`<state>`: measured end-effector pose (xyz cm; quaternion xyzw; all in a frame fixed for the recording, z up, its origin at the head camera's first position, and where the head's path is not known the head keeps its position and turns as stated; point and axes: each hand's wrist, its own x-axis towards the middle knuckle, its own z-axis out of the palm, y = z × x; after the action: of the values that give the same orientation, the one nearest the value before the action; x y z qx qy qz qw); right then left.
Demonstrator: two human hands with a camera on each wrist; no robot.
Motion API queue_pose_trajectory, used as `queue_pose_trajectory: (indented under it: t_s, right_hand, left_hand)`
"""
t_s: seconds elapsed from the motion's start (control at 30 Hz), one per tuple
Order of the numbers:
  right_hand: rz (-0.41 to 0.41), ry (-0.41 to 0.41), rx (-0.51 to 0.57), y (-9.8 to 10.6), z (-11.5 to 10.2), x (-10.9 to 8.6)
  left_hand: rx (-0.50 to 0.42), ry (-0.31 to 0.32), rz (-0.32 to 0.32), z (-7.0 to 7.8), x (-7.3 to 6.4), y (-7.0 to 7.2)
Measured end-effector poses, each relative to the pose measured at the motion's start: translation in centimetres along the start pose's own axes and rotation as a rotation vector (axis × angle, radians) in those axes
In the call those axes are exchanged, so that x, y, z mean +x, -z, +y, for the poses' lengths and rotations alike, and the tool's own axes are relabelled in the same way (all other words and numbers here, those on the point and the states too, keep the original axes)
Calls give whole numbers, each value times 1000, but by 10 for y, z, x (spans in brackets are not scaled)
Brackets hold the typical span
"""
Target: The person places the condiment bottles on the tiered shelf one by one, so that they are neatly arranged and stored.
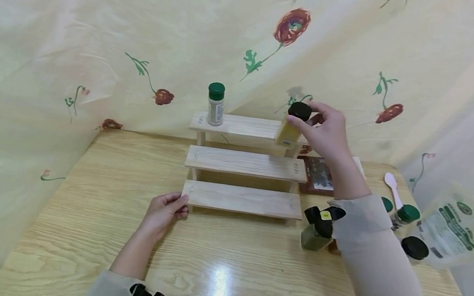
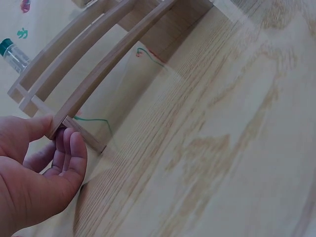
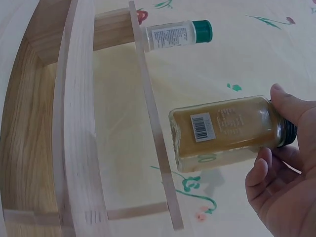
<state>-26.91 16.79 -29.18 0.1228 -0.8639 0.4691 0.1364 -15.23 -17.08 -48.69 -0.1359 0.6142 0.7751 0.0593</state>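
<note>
A three-tier wooden shelf (image 1: pixel 243 199) stands on the table against the patterned cloth. My left hand (image 1: pixel 163 213) grips the left end of its lowest tier, thumb on top and fingers curled below, as the left wrist view shows. My right hand (image 1: pixel 327 128) pinches the black lid of a square glass spice jar (image 3: pixel 227 126) holding yellow-brown powder, with a barcode sticker on it. The jar's base is close over the top tier's right end, the jar slightly tilted. A green-capped clear shaker bottle (image 1: pixel 216 108) stands upright at the top tier's left end.
Right of the shelf are a dark packet (image 1: pixel 320 175), a jar of green contents (image 1: pixel 314 239), a green-capped bottle (image 1: pixel 407 215) and a black-lidded jar (image 1: pixel 414 247). A white spoon (image 1: pixel 392 187) and a spouted pouch (image 1: pixel 452 229) lie farther right, partly behind my right sleeve.
</note>
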Motion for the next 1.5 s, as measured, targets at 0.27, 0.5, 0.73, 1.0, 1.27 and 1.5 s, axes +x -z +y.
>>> queue_pose_trajectory:
  t_s: [0.27, 0.5, 0.73, 1.0, 1.27, 1.5]
  right_hand:
    - [-30, -11, -20, -13, -2, 13]
    - [-54, -26, 5, -25, -10, 29]
    - [-66, -45, 63, -40, -17, 45]
    - [-97, -66, 27, -55, -24, 55]
    - [-123, -47, 67, -70, -23, 60]
    - [-116, -41, 62, -75, -19, 59]
  left_hand:
    - [3, 1, 1, 0, -1, -1]
    - [-5, 2, 11, -1, 0, -1]
    - [-5, -9, 16, -3, 2, 0]
    - [-6, -18, 4, -3, 3, 0]
    - [-7, -11, 11, -1, 3, 1]
    - [-5, -7, 3, -2, 4, 2]
